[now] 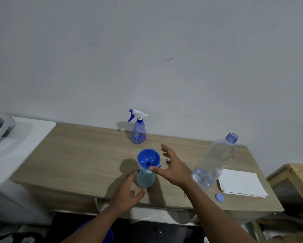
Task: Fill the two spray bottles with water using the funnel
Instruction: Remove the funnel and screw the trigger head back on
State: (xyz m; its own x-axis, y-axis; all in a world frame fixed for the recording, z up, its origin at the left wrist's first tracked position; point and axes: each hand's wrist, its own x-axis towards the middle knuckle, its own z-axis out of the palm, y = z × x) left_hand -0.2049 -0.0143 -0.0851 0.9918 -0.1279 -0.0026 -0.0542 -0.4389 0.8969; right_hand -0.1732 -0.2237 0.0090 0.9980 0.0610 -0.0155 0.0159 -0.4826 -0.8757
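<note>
Near-centre on bench (77, 155): pale bottle (145, 178) w/ funnel (148, 159), prob. light, thin plastic, top-heavy. Left hand (126, 192) grips its base; right hand (171, 167) spread open beside funnel. Hold low. 2nd spray bottle (138, 132) far centre.

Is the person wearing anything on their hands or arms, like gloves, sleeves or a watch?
No. The left hand and right hand are bare, with no gloves, rings or watch showing. No sleeve is in view either, right down to the picture's lower edge.
</note>
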